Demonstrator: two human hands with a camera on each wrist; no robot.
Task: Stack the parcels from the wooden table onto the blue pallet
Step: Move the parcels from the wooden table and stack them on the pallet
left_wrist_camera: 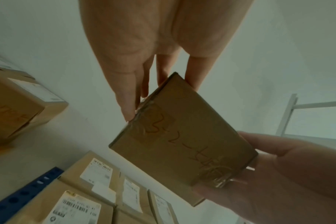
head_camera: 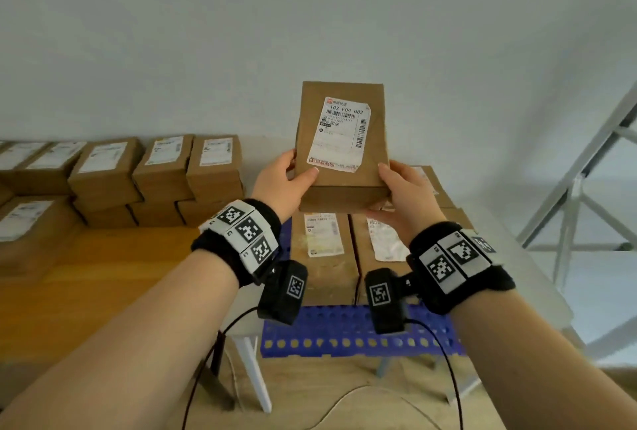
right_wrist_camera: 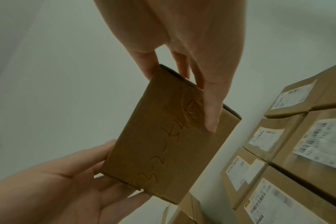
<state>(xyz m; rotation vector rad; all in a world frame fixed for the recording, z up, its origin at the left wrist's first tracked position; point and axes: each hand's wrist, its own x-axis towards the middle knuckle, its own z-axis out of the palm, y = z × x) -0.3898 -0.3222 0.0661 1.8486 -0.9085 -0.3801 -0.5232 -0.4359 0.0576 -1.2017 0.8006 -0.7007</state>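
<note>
Both hands hold one cardboard parcel (head_camera: 343, 143) up in the air above the blue pallet (head_camera: 348, 329), its white shipping label (head_camera: 341, 135) facing the head camera. The left hand (head_camera: 287, 183) grips the parcel's lower left corner, thumb lying across the top face just under the label and fingers reaching beneath. The right hand (head_camera: 405, 195) clamps the lower right corner the same way, thumb on the top face, fingers under the box. The wrist views show the underside, a plain brown face with a handwritten scrawl in orange-brown marker (left_wrist_camera: 184, 145) that is hard to read; straight fingers (right_wrist_camera: 211, 106) of the right hand press flat against it.

Directly below the held parcel, a row of labelled parcels (head_camera: 325, 250) already sits on the pallet, packed edge to edge, with more behind them; how many layers deep they go cannot be made out from here. To the left, on the wooden table (head_camera: 103, 274), a batch of similar cardboard parcels (head_camera: 162, 181) stands stacked two high along the wall, well apart from the one being carried.

A black camera unit (head_camera: 284, 291) hangs below each wrist from a band with square black-and-white markers (head_camera: 246, 233), and thin cables (head_camera: 213, 360) trail from them. A white metal frame (head_camera: 582, 181) stands on the right.
</note>
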